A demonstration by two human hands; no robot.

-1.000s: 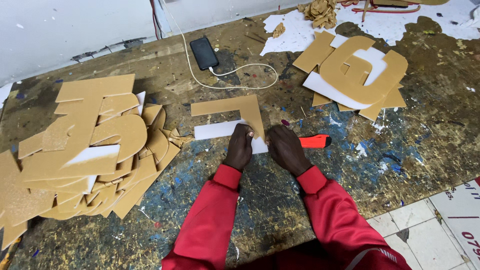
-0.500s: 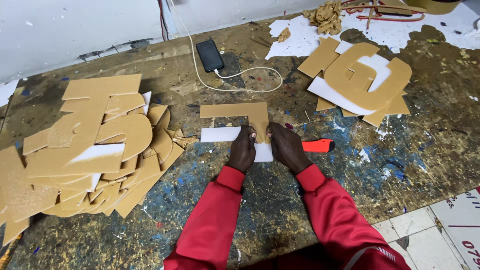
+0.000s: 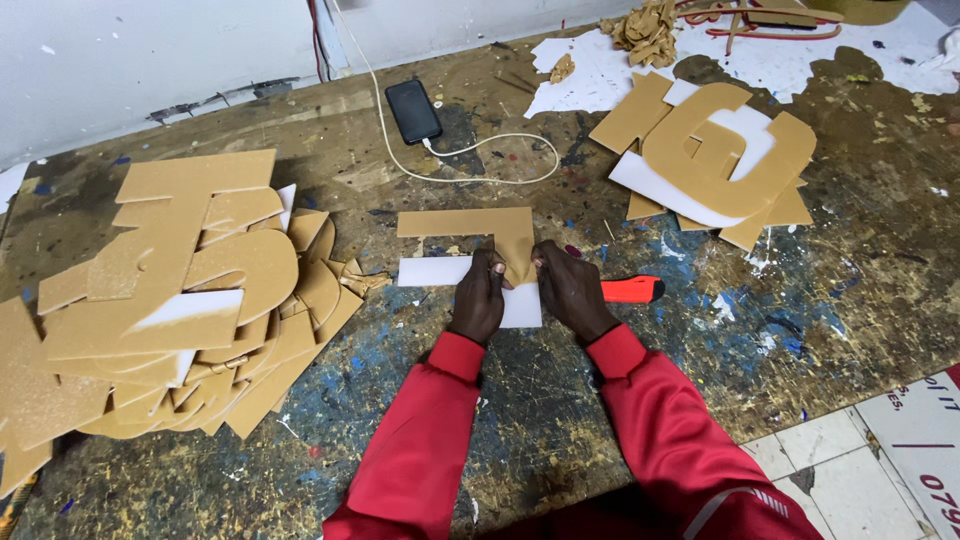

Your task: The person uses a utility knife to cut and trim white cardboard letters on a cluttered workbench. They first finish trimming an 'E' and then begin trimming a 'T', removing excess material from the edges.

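Tan film [image 3: 512, 252] is pinched at lifted fold by left hand [image 3: 480, 297] and right hand [image 3: 570, 290], fingers narrowed on it, over white letter shape [image 3: 440, 271] at bench [image 3: 820, 300] centre. Peeling step judged underway; steady pull toward top bar needed next. Orange knife [image 3: 630, 289] lies just beside right hand. Letter pile [image 3: 180, 290] crowds left; near edge stays open.

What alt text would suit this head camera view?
Two hands, left hand and right hand, press on a gold-faced foam cutout on a paint-spattered workbench. An orange utility knife lies beside the right hand.
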